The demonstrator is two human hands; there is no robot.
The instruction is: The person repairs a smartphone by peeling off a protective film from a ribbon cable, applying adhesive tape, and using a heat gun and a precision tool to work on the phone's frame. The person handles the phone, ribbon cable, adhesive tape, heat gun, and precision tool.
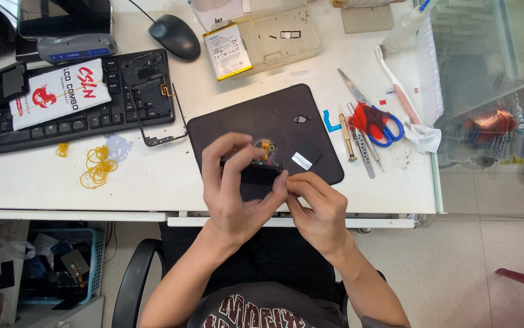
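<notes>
At frame centre, a small black component [260, 172] is gripped by left hand [237, 188] and right hand [316, 203] above the dark mat [225, 130].

I see a white workbench [152, 182] spreading beyond my fingers, pale tiled floor [493, 255] below right, a black chair arm [129, 273] below left.

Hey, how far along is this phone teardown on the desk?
Done: frame lies stripped on the keyboard, battery set aside. In hand: left hand grips a small black part over the mat; right hand works its edge. Left: frame and battery remain apart.
</notes>
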